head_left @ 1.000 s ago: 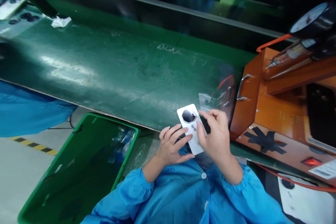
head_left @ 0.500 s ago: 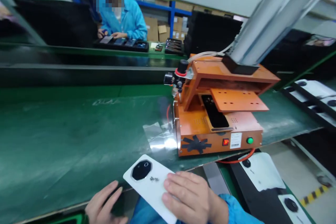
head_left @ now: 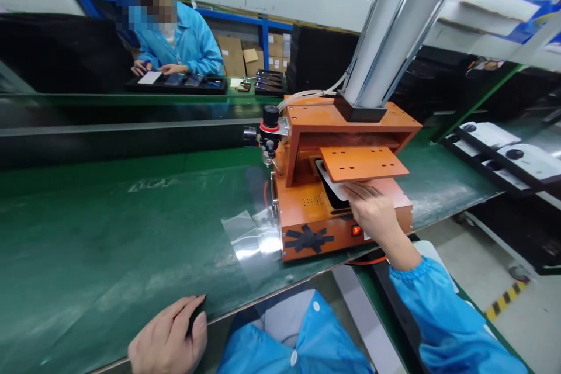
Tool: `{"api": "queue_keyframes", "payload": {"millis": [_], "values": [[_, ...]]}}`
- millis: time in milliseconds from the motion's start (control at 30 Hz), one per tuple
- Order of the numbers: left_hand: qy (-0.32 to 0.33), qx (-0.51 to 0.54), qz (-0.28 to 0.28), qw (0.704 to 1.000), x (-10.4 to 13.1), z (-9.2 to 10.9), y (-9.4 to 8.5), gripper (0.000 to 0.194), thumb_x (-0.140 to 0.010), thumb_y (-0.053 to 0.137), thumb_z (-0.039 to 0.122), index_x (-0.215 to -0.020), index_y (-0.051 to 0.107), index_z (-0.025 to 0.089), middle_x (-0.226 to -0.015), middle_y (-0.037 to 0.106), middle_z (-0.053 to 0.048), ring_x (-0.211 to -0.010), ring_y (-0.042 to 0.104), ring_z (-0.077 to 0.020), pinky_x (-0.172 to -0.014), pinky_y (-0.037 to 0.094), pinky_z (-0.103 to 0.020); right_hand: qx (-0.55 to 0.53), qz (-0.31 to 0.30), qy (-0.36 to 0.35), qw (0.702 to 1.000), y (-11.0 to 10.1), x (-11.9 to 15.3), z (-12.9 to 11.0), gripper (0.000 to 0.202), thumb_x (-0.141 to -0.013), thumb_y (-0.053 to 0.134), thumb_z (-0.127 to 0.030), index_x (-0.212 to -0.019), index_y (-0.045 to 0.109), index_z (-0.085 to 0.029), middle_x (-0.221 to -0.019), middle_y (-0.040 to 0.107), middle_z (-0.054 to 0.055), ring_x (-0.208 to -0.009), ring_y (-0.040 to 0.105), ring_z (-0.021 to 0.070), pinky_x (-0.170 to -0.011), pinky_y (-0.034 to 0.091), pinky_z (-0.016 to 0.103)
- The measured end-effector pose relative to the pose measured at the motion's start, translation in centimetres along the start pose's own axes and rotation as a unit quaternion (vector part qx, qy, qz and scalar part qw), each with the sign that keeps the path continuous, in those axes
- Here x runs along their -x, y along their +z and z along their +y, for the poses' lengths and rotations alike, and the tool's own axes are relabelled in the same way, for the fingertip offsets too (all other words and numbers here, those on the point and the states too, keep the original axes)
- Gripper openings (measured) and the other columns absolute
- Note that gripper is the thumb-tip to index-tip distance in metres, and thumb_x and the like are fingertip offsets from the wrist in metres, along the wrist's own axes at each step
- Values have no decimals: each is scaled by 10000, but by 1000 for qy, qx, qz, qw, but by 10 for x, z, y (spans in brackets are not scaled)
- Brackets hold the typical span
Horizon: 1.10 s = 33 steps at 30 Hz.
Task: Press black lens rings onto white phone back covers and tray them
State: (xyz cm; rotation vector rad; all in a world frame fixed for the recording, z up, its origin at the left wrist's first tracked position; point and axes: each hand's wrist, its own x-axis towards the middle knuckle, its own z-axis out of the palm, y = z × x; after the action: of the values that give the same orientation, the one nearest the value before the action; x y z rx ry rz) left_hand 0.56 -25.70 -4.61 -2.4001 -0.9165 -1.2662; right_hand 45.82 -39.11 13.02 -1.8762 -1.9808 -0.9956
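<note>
My right hand (head_left: 374, 213) reaches under the raised orange plate (head_left: 363, 165) of a bench press (head_left: 307, 201). Its fingers grip the near end of a white smartphone (head_left: 336, 189), which is tilted over the black phone-shaped bed (head_left: 328, 194). The plate covers much of the phone, so I cannot tell whether its far end touches the bed. Away to the left, my left hand (head_left: 169, 333) rests on the near table edge, fingers stretched out, holding nothing.
Clear plastic film (head_left: 252, 239) lies left of the press on the green table (head_left: 131, 245). Racked white phones (head_left: 532, 160) stand at right. Across the bench, a person in blue (head_left: 188, 41) handles a phone over a black tray (head_left: 177, 85). A pneumatic cylinder (head_left: 385, 35) rises above the press.
My right hand has carried the white smartphone from in front of my body up and forward, under the press plate. My left hand has settled on the table edge. The camera view has shifted.
</note>
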Motion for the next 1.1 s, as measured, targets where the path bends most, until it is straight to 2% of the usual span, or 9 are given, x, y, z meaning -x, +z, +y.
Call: {"api": "queue_keyframes", "payload": {"millis": [233,367,467,567,667,767,900,1000,1100], "values": [[-23,13,-16,1000,14,-8,4,221,-908,633,315,-1075,751,235,-948,776,-83,-819,689,-249,-690,446,-324,-21,-125,45,991,-3,-11,-4,369,-963,509,-74,-1252,715,-175,-1259,745,105,-1077,727,278,-910,610,425],[-40,31,-25,998,11,-5,-1,216,-914,610,312,-1062,754,249,-953,765,-84,-823,677,-253,-692,431,-339,-101,-168,79,977,-12,-13,-5,342,-980,606,-239,-1298,693,-149,-1319,713,128,-1179,688,304,-986,603,440],[-91,108,-7,990,-12,21,-14,163,-928,586,252,-1003,729,227,-934,728,-94,-842,661,-256,-781,466,-395,-125,-183,102,970,-17,-12,-14,531,-981,640,-447,-1352,645,-67,-1378,659,209,-1263,632,378,-1045,569,513],[-139,206,17,969,-51,66,-19,142,-910,636,211,-1034,703,230,-995,688,-85,-911,652,-251,-896,490,-439,-128,-166,152,966,-14,-8,-29,653,-960,657,-527,-1397,598,-45,-1408,621,245,-1292,596,420,-1089,519,568],[-149,277,-86,945,-94,111,-3,389,-930,655,324,-1307,624,229,-1235,624,-127,-1168,606,-302,-1022,488,-480,-140,-137,176,965,-10,2,-39,699,-959,652,-551,-1449,543,-65,-1455,580,235,-1327,557,406,-1132,470,577],[-169,348,-157,909,-125,140,27,663,-953,646,405,-1550,408,241,-1466,489,-155,-1381,493,-315,-1137,456,-491,-145,-102,184,967,-8,6,-42,733,-982,606,-570,-1499,480,-66,-1533,501,240,-1413,469,384,-1178,412,562],[-197,387,-165,886,-134,155,51,723,-968,636,430,-1601,324,274,-1555,414,-145,-1467,419,-307,-1228,375,-511,-131,-132,211,960,-1,-23,-32,586,-1017,561,-540,-1435,573,-130,-1425,601,215,-1337,529,375,-1137,425,551],[-235,394,-166,873,-126,160,52,729,-974,627,444,-1610,305,293,-1558,408,-138,-1461,424,-303,-1224,384,-516,-153,-182,220,946,11,-58,-15,419,-1030,568,-500,-1277,678,-179,-1286,682,149,-1230,604,336,-1093,470,528],[-238,402,-180,865,-120,161,49,732,-986,608,438,-1624,268,324,-1582,385,-122,-1479,403,-294,-1208,412,-493,-169,-192,216,942,23,-79,-2,392,-1004,640,-478,-1263,657,-184,-1316,651,100,-1189,628,302,-1039,525,521]]}}
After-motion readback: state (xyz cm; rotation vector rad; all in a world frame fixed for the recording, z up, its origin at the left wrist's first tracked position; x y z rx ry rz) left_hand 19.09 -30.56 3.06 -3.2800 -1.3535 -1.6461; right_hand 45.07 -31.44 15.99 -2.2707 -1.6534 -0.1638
